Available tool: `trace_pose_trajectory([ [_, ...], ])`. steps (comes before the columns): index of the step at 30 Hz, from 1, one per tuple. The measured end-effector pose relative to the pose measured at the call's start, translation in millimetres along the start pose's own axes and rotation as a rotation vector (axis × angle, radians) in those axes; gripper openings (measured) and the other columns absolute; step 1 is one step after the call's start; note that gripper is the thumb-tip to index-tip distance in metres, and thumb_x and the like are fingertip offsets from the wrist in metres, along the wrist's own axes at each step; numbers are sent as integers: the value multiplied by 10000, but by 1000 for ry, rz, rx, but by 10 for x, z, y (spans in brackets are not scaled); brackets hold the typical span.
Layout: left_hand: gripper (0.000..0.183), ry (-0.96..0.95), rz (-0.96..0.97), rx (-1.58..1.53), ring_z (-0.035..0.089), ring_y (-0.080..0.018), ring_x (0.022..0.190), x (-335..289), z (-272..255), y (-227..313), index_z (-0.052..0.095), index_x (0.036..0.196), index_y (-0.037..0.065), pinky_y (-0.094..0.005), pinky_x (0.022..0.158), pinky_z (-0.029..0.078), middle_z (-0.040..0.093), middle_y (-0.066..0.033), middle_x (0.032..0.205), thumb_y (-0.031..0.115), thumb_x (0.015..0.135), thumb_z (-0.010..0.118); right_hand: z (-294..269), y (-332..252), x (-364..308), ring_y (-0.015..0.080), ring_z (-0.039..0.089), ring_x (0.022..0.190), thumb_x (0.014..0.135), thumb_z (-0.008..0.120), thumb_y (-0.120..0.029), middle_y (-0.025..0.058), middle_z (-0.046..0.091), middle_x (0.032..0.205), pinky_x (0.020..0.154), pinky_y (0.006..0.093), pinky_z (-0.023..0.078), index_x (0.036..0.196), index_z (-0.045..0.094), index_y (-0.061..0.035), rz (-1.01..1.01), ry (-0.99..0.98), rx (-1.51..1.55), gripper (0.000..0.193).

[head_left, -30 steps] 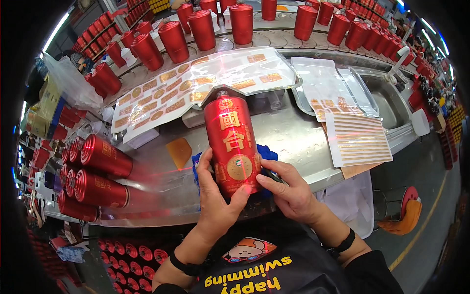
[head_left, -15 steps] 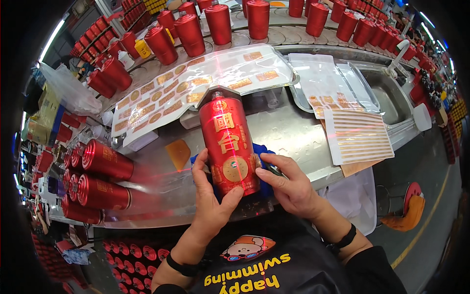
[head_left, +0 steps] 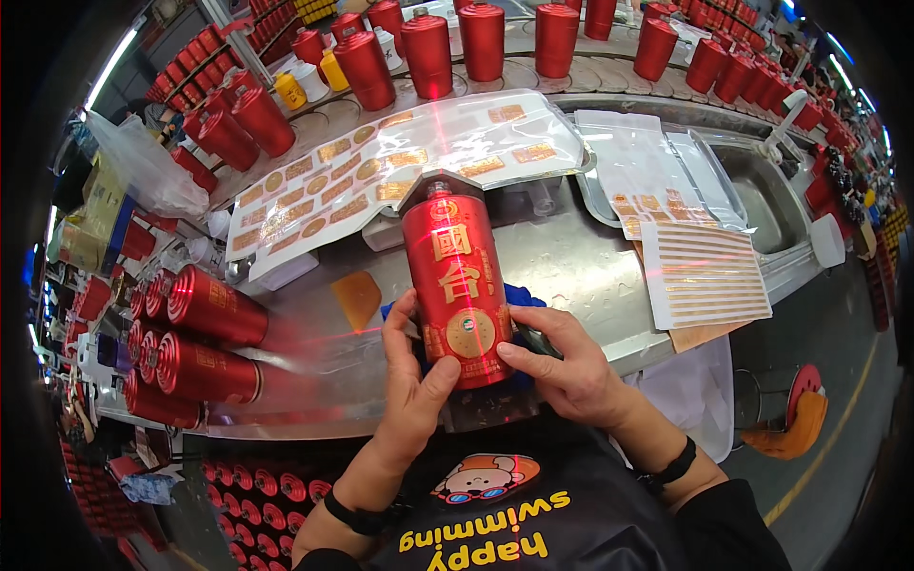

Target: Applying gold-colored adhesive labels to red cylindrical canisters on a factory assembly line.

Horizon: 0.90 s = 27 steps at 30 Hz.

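Note:
A red bottle (head_left: 449, 243) with gold characters and a round gold label (head_left: 471, 333) lies before me, its neck pointing away. My left hand (head_left: 411, 381) is closed around its lower left side, thumb on the front. At the lower right side, my right hand (head_left: 571, 371) is closed against the bottle, with thumb and fingertips at its edge. A small dark object (head_left: 540, 337) shows between the right thumb and forefinger; its kind cannot be made out. Blue cloth (head_left: 522, 297) shows beneath the bottle. Beyond it, a clear-backed sheet of gold stickers (head_left: 324, 205) lies on a raised support.
Several red bottles (head_left: 219, 303) lie stacked at left on the metal table (head_left: 314, 385). Red bottles (head_left: 482, 43) stand on a curved conveyor (head_left: 600, 81) at the back. At right are a gold-striped sheet (head_left: 709, 276), a tray (head_left: 719, 176) and a sink (head_left: 762, 195). An orange-covered stool (head_left: 795, 419) stands lower right.
Bottles on the conveyor have moved to the right. My hands keep nearly the same hold on the red bottle; the whole view has shifted slightly.

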<state>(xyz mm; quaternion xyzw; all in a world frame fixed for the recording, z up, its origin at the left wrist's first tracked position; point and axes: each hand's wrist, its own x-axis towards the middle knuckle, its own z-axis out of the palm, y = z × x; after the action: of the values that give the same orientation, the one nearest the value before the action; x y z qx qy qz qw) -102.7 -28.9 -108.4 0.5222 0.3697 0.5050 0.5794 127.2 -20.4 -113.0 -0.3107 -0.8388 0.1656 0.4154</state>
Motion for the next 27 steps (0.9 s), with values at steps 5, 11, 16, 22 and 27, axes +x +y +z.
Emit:
trace_pose_trajectory([
  [5, 877, -6, -3, 55, 331, -239, 1421, -6, -47, -7, 111, 1585, 56, -383, 1182, 265, 281, -144, 1542, 236, 951, 690, -36, -23, 29, 404, 622, 1138, 764, 650, 106, 231, 594, 1296, 972, 450, 514, 1338, 619, -87, 23, 43, -59, 607],
  [11, 918, -50, 32, -10, 291, -264, 1457, -24, -129, -47, 115, 1582, 25, -396, 1212, 202, 265, -160, 1578, 268, 930, 713, -177, -168, 370, 327, 651, 1023, 778, 695, 52, 142, 663, 1083, 864, 423, 532, 1234, 592, -14, 45, 62, 71, 473],
  [16, 961, -63, 173, 517, 361, -344, 1421, -170, -267, -166, 178, 1569, 10, -441, 1194, 256, 330, -218, 1548, 318, 872, 763, -268, -330, 553, 289, 622, 855, 698, 807, -58, 95, 636, 979, 764, 386, 504, 1096, 666, -66, -228, -244, -2, 422],
  [22, 908, 32, 332, 839, 461, -400, 1297, -121, -251, -177, 291, 1528, -5, -494, 1091, 340, 449, -227, 1467, 457, 884, 735, -203, -269, 679, 282, 588, 862, 679, 780, -68, 73, 605, 964, 778, 398, 480, 1046, 666, -98, -192, -116, -223, 385],
  [27, 864, -8, 332, 702, 441, -388, 1330, -125, -318, -154, 309, 1522, -17, -476, 1136, 306, 437, -215, 1487, 455, 911, 700, -220, -384, 629, 286, 593, 905, 681, 783, -63, 62, 601, 967, 802, 405, 479, 1040, 689, -109, -142, -178, 80, 374],
])
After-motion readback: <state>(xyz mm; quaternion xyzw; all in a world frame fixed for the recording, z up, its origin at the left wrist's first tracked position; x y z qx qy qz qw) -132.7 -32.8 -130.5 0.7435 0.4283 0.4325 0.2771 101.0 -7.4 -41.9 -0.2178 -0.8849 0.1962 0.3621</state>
